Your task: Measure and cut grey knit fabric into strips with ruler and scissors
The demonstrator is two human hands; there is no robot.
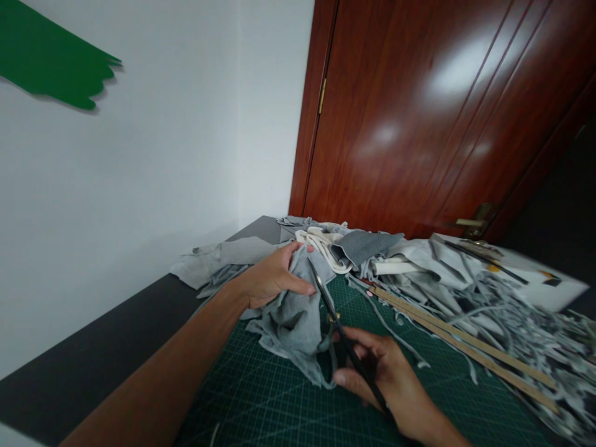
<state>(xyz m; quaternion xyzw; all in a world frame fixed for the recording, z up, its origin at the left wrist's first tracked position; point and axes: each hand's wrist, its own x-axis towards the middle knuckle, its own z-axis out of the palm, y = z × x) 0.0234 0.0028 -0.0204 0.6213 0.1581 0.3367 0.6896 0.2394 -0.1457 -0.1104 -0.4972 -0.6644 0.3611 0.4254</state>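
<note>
A crumpled piece of grey cloth (pixel 291 316) hangs over the green cutting mat (pixel 261 397) in the middle of the view. My left hand (pixel 282 277) pinches its upper part between thumb and fingers. Long dark scissors (pixel 347 341) are in my right hand (pixel 375 369), to the right of the cloth. Their blades point up and away, with the tips beside the cloth close to my left fingertips. A narrow grey strip curls down from the cloth near my right thumb.
Grey and white fabric pieces (pixel 367 248) lie along the back. Two wooden rulers (pixel 465 344) cross the mat's right side, beside a heap of grey scraps (pixel 526 335). A white box (pixel 544 282) stands behind the heap. Beyond are a white wall and a brown door (pixel 395 124).
</note>
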